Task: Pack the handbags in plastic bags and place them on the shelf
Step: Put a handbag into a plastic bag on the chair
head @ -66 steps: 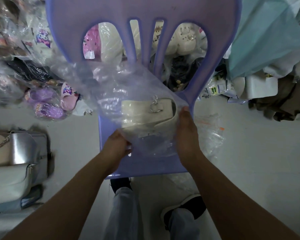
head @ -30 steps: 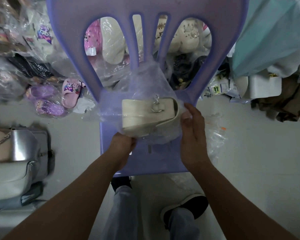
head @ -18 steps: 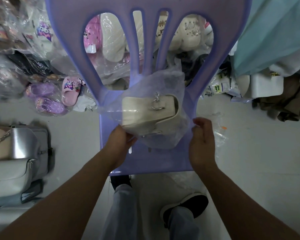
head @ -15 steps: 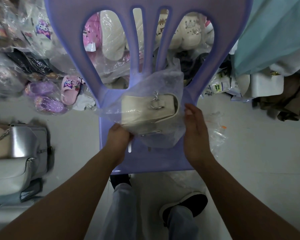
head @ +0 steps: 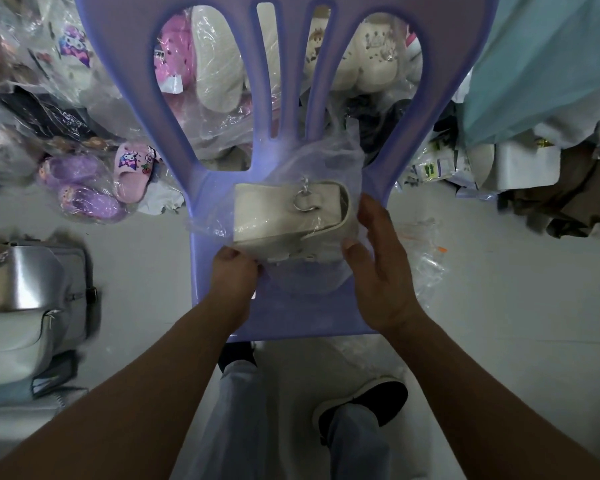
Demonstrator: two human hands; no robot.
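Note:
A cream handbag (head: 284,213) with a silver ring clasp sits inside a clear plastic bag (head: 329,157) on the seat of a purple plastic chair (head: 291,317). My left hand (head: 234,275) grips the bag's plastic at the handbag's near left corner, fingers curled. My right hand (head: 378,261) is at the handbag's right end, fingers fairly straight and touching the plastic there. The plastic bag's loose end stands up against the chair's back.
Silver and white handbags (head: 25,306) lie stacked on the floor at the left. Bagged slippers (head: 94,185) and shoes are piled behind the chair. Loose plastic bags (head: 426,261) lie on the floor to the right. A teal cloth (head: 541,64) hangs at the upper right.
The bag's loose plastic has been drawn in tighter round the handbag. My right hand came off the right end, then returned to it. My left hand kept its grip.

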